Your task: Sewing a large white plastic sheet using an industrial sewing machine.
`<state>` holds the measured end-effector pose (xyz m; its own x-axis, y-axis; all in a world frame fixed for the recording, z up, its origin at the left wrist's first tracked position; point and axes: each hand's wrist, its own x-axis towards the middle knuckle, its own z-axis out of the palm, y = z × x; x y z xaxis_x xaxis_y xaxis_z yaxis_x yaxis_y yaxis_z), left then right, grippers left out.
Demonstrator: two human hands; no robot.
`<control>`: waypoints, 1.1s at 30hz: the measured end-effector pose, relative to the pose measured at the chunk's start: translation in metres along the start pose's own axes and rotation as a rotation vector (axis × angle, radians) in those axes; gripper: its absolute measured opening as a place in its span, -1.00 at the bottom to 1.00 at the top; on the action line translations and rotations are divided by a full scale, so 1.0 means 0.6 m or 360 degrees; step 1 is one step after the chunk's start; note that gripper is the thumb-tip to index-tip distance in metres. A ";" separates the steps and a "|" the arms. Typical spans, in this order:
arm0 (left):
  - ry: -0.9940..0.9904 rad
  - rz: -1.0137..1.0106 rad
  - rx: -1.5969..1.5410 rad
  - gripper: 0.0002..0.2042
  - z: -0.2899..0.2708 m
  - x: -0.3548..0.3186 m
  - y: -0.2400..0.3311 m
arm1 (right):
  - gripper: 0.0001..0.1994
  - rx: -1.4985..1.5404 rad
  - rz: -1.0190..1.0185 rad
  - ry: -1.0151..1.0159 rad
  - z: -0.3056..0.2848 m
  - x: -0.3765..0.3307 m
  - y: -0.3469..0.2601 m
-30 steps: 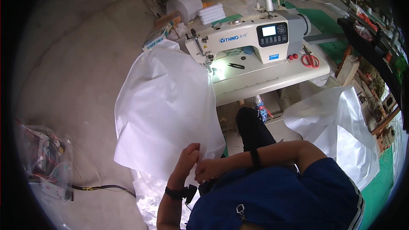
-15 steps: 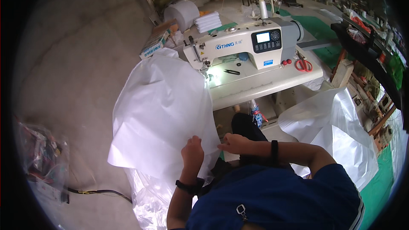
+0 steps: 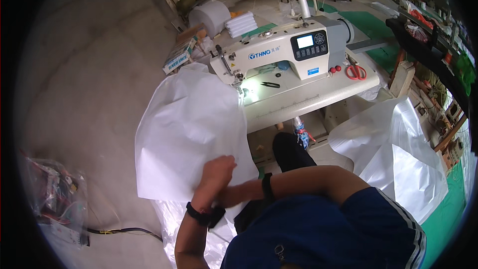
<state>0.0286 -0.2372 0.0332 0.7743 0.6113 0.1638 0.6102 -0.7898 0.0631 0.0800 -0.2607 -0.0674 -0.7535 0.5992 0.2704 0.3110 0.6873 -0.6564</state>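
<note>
A large white plastic-like sheet (image 3: 189,124) hangs from the needle area of the sewing machine (image 3: 279,52) down in front of me. My left hand (image 3: 217,172) is over its lower part, fingers curled closed; what they hold, if anything, is hidden. My right hand (image 3: 231,195) crosses to the left and sits against my left wrist, low over the sheet. Its fingers are hidden behind the left hand and wrist. A lamp lights the needle area, and small black thread snips (image 3: 270,84) lie on the machine bed beside it.
Red-handled scissors (image 3: 355,72) and red knobs are at the right of the machine table (image 3: 298,102). More white sheeting (image 3: 393,154) lies to the right. On the floor at left are a clear bag of parts (image 3: 55,199) and a black cable (image 3: 127,230). A box (image 3: 179,56) stands behind.
My right hand has moved left from the sheet's right edge to my left wrist. My left hand has shifted slightly left, and the sheet's lower left corner has moved right.
</note>
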 end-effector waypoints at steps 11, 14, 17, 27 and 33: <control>0.0204 -0.0366 -0.0413 -0.79 0.156 -0.031 0.070 | -0.56 -0.0100 0.1266 0.0575 -0.092 -0.249 0.049; 0.0185 -0.0287 -0.0387 -0.76 0.166 -0.030 0.048 | -0.48 0.0644 0.1283 0.0060 -0.064 -0.209 0.090; 0.0106 -0.0324 -0.0323 -0.79 0.151 -0.034 0.030 | -0.63 0.0598 0.0723 -0.0084 -0.001 -0.175 0.089; -0.0261 -0.0560 -0.0849 -0.72 0.059 -0.038 0.027 | -0.81 0.0924 -0.0112 -0.0499 -0.020 -0.129 -0.054; -0.0151 -0.0572 -0.0925 -0.78 0.055 -0.057 0.027 | -0.80 0.1002 -0.0434 -0.0561 -0.088 -0.120 -0.084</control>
<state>0.0177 -0.2692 -0.0040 0.5684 0.8212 -0.0509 0.6632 -0.4207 0.6191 0.1492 -0.3171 -0.0166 -0.9291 0.2032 0.3089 -0.2207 0.3657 -0.9042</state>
